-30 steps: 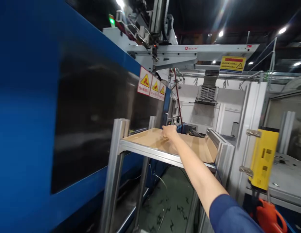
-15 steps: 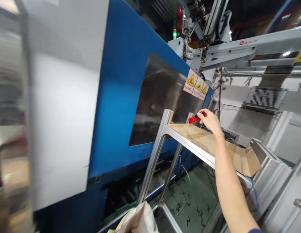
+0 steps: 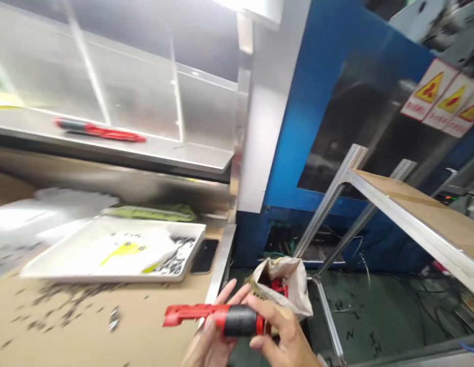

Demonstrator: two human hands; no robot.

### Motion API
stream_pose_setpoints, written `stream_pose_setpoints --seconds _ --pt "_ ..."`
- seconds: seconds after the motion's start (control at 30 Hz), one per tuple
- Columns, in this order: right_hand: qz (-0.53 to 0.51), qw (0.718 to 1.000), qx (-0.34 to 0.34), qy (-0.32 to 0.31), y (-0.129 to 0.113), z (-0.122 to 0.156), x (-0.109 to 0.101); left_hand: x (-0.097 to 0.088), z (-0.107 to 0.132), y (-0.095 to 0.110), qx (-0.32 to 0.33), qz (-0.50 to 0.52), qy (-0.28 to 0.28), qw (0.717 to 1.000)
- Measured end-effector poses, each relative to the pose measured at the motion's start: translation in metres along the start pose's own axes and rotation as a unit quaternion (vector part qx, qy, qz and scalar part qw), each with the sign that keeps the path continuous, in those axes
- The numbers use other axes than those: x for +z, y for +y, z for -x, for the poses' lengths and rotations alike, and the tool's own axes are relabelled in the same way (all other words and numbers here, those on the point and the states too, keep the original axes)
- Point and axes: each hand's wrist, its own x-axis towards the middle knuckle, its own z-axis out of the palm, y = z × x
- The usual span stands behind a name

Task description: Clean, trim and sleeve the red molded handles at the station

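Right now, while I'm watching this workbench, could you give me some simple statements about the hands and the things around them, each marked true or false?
1. The left hand and right hand both touch the red-and-black part. True.
2. The shelf above the table bears nothing red. False: a similar red-and-black piece lies on it.
3. Yellow pieces lie in the white tray. True.
4. The open bag stands on the tabletop. False: the bag is off to the side of the tabletop, with red pieces showing inside.
5. The small silvery object lies on the tabletop, outside the tray. True.
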Motion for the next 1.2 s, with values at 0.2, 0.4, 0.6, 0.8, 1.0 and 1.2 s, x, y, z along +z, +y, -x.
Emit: stream_pose_setpoints --seconds 0.2,0.4,0.6,0.8,1.0,1.2 --pt "-0.057 0.98 0.132 0.138 -0.022 0.028 0.017 -0.005 0.046 0.016 0.058 0.03 0.077 0.995" --pt "-0.173 0.957 0.216 0.086 -0.037 0.034 0.055 -0.039 0.059 0.017 0.1 -0.01 0.044 0.994" --pt "-0.276 0.924 0.253 0.072 -0.049 0.016 0.107 -0.075 0.063 0.033 0.179 -0.051 0.056 0.981" --pt "-0.313 0.909 0.273 0.026 -0.071 -0.012 0.161 -0.098 0.074 0.086 0.138 -0.043 0.068 0.987" --pt "-0.327 0.904 0.277 -0.003 -0.089 -0.051 0.235 -0.175 0.066 0.146 0.101 -0.016 0.031 0.994" --pt "-0.313 0.908 0.277 0.011 -0.104 -0.089 0.313 -0.231 0.068 0.207 0.115 -0.01 0.059 0.992"
